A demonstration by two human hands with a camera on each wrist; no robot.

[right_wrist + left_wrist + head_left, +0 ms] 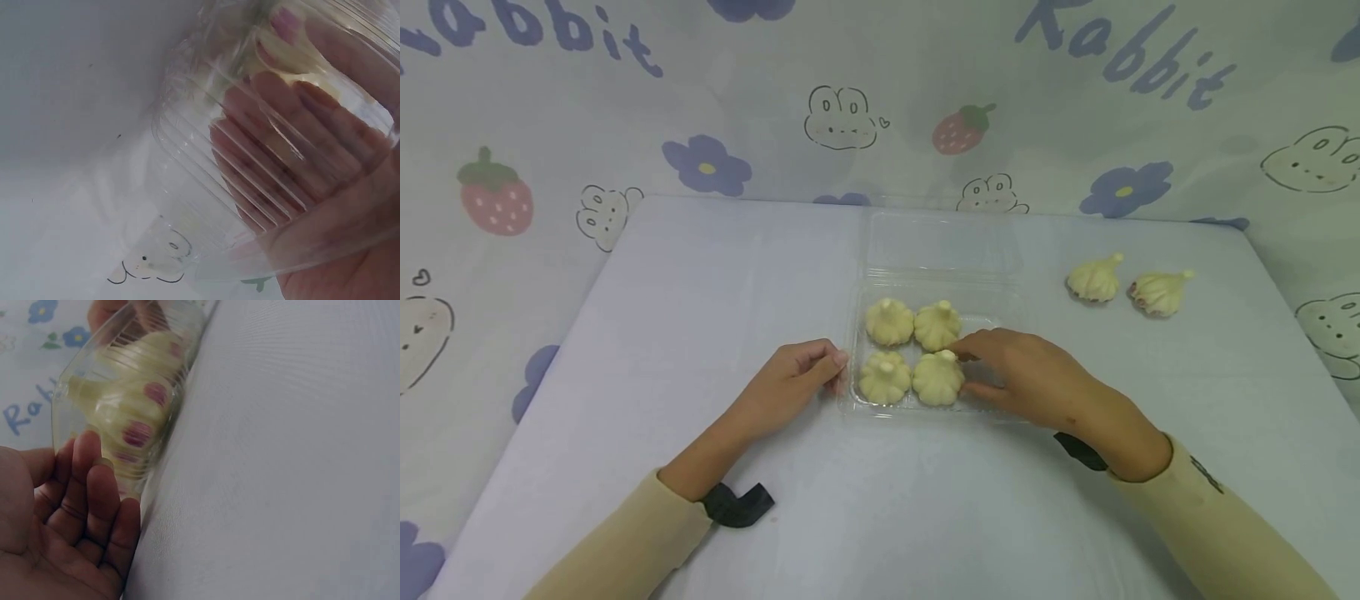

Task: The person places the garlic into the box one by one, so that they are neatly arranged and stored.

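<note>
An open clear plastic container (981, 322) holds several pale garlic bulbs (890, 322), stems up, in its left and middle part. My left hand (790, 385) pinches the container's left rim between thumb and forefinger; its other fingers lie against the wall in the left wrist view. My right hand (1037, 377) reaches inside over the right wall, its fingertips and thumb round the front right garlic bulb (937, 380). Through the ribbed wall, the right wrist view shows the fingers (281, 134) and thumb at this bulb, partly blurred by plastic.
The container's clear lid (940, 239) lies folded back behind it. Two more garlic bulbs, one on the left (1093, 279) and one on the right (1159, 293), lie on the white table (715, 275) at the back right. A printed cloth (760, 100) hangs behind.
</note>
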